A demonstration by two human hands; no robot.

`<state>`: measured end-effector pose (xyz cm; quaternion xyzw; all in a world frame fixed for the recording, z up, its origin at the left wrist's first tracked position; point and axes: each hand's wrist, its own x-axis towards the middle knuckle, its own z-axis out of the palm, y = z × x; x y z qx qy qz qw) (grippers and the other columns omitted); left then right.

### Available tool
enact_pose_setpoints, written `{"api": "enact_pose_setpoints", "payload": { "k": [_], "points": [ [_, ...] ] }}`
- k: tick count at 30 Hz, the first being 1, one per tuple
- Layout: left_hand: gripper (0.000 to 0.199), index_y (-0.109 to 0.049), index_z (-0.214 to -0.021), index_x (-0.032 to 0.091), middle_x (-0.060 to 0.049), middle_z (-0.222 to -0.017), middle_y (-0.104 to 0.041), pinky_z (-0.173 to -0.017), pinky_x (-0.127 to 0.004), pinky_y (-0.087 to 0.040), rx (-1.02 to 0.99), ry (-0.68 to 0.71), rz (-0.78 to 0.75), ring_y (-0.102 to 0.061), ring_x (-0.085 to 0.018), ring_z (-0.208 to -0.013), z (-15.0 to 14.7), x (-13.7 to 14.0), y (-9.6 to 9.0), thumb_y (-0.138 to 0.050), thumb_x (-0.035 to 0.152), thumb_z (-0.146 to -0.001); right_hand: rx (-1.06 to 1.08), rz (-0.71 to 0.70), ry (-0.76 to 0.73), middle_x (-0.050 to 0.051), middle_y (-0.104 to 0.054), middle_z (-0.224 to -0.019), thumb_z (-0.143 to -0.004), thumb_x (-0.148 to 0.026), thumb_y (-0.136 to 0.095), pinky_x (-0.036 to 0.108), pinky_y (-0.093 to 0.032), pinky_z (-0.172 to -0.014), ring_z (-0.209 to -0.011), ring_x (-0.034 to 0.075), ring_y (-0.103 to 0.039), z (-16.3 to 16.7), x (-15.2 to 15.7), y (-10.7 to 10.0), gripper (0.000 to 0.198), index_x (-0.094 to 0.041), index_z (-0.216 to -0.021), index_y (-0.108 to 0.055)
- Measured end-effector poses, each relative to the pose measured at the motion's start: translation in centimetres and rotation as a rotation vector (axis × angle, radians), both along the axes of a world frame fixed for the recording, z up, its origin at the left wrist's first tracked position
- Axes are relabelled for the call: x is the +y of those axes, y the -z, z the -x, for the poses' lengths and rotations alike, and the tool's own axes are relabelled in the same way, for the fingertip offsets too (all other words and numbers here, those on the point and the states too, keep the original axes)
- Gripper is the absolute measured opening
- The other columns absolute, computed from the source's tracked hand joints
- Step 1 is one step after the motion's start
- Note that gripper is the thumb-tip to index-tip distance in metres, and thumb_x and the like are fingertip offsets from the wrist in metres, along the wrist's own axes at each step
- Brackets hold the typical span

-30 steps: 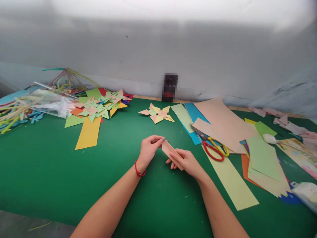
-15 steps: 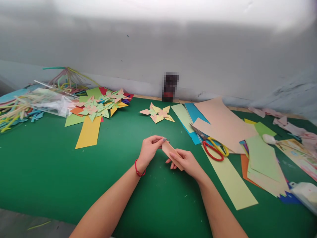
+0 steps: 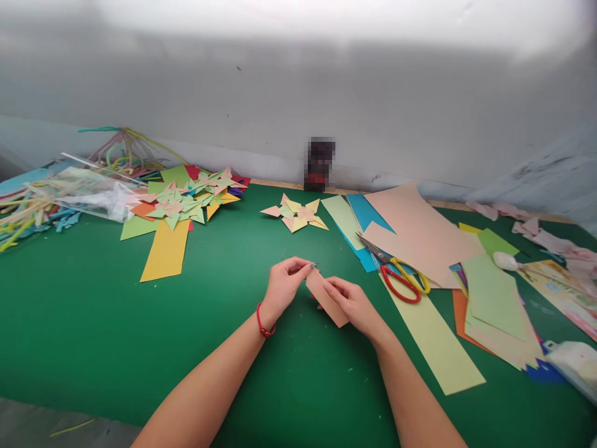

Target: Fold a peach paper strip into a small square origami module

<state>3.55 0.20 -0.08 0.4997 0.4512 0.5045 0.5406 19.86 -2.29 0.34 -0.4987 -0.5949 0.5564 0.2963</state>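
Note:
Both hands hold one narrow strip of peach paper above the green table. My left hand pinches its upper left corner between thumb and fingers; a red bracelet circles that wrist. My right hand grips the strip's right edge, thumb on top and fingers partly hidden beneath. Beyond the hands lies a folded paper star in peach and yellow points. To the right, scissors with one red and one yellow handle rest on paper sheets.
A pale yellow strip lies right of my right arm. Large peach sheets and green sheets spread at the right. Folded stars pile at the back left, near a yellow strip and pipe cleaners. A wall stands behind.
The peach strip has turned so more of its flat face shows. My right fingers are now more hidden behind it. My left hand has shifted slightly to the right.

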Motion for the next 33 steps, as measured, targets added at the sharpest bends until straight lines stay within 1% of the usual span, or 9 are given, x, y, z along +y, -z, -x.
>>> {"api": "enact_pose_setpoints", "payload": {
  "k": [3, 7, 10, 13, 16, 20, 27, 33],
  "points": [
    [0.021, -0.066, -0.075, 0.015, -0.006, -0.078, -0.067, -0.070, -0.028, -0.049, 0.030, 0.032, -0.005, -0.062, -0.017, -0.074, -0.31, -0.29, -0.02, -0.060, 0.035, -0.073, -0.014, -0.049, 0.031, 0.004, -0.067, -0.077, -0.084, -0.048, -0.042, 0.029, -0.049, -0.059, -0.068, 0.020, -0.064, 0.19, -0.10, -0.03, 0.033, -0.021, -0.089, -0.061],
    [0.023, -0.065, -0.077, 0.014, -0.006, -0.078, -0.067, -0.069, -0.029, -0.050, -0.038, 0.054, 0.052, -0.062, -0.018, -0.073, -0.44, -0.41, -0.04, -0.060, 0.036, -0.073, 0.006, -0.078, 0.061, 0.002, -0.066, -0.067, -0.085, -0.046, -0.042, 0.028, -0.048, -0.053, -0.058, 0.019, -0.063, 0.45, -0.34, 0.14, 0.031, -0.022, -0.086, -0.061],
    [0.023, -0.064, -0.080, 0.013, -0.007, -0.081, -0.067, -0.072, -0.030, -0.050, -0.071, 0.088, 0.076, -0.062, -0.018, -0.076, -0.42, -0.38, -0.09, -0.061, 0.035, -0.073, -0.019, -0.096, 0.080, 0.002, -0.065, -0.063, -0.084, -0.047, -0.043, 0.028, -0.047, -0.048, -0.053, 0.019, -0.062, 0.50, -0.40, 0.38, 0.030, -0.022, -0.085, -0.061],
    [0.021, -0.062, -0.082, 0.014, -0.007, -0.086, -0.066, -0.075, -0.028, -0.049, -0.078, 0.119, 0.065, -0.062, -0.017, -0.080, -0.53, -0.43, -0.06, -0.065, 0.031, -0.070, -0.032, -0.114, 0.088, 0.002, -0.065, -0.063, -0.084, -0.047, -0.043, 0.028, -0.047, -0.050, -0.054, 0.019, -0.062, 0.52, -0.34, 0.55, 0.031, -0.022, -0.085, -0.061],
    [0.021, -0.061, -0.080, 0.014, -0.006, -0.083, -0.065, -0.073, -0.028, -0.049, -0.064, 0.109, 0.050, -0.061, -0.016, -0.077, -0.68, -0.51, 0.08, -0.067, 0.029, -0.068, -0.033, -0.122, 0.083, 0.003, -0.065, -0.064, -0.084, -0.047, -0.043, 0.029, -0.048, -0.052, -0.055, 0.020, -0.063, 0.60, -0.31, 0.56, 0.031, -0.022, -0.083, -0.061],
    [0.018, -0.063, -0.077, 0.014, -0.006, -0.080, -0.066, -0.072, -0.028, -0.049, -0.025, 0.057, 0.055, -0.062, -0.017, -0.076, -0.66, -0.49, 0.22, -0.063, 0.031, -0.071, -0.030, -0.116, 0.079, 0.002, -0.065, -0.064, -0.084, -0.047, -0.042, 0.029, -0.048, -0.052, -0.056, 0.020, -0.063, 0.69, -0.36, 0.44, 0.031, -0.023, -0.083, -0.061],
    [0.024, -0.063, -0.079, 0.014, -0.008, -0.081, -0.068, -0.073, -0.031, -0.050, -0.049, 0.076, 0.072, -0.063, -0.019, -0.076, -0.58, -0.45, 0.17, -0.057, 0.037, -0.076, -0.040, -0.121, 0.082, 0.003, -0.065, -0.066, -0.084, -0.046, -0.043, 0.029, -0.047, -0.053, -0.058, 0.020, -0.063, 0.64, -0.43, 0.33, 0.030, -0.023, -0.084, -0.062],
    [0.022, -0.062, -0.077, 0.015, -0.006, -0.078, -0.066, -0.070, -0.030, -0.050, -0.089, 0.051, 0.074, -0.063, -0.018, -0.075, -0.74, -0.50, 0.06, -0.054, 0.035, -0.078, -0.038, -0.121, 0.069, 0.003, -0.065, -0.066, -0.085, -0.046, -0.042, 0.028, -0.046, -0.051, -0.057, 0.020, -0.063, 0.77, -0.45, 0.38, 0.030, -0.023, -0.083, -0.061]
  ]
}}
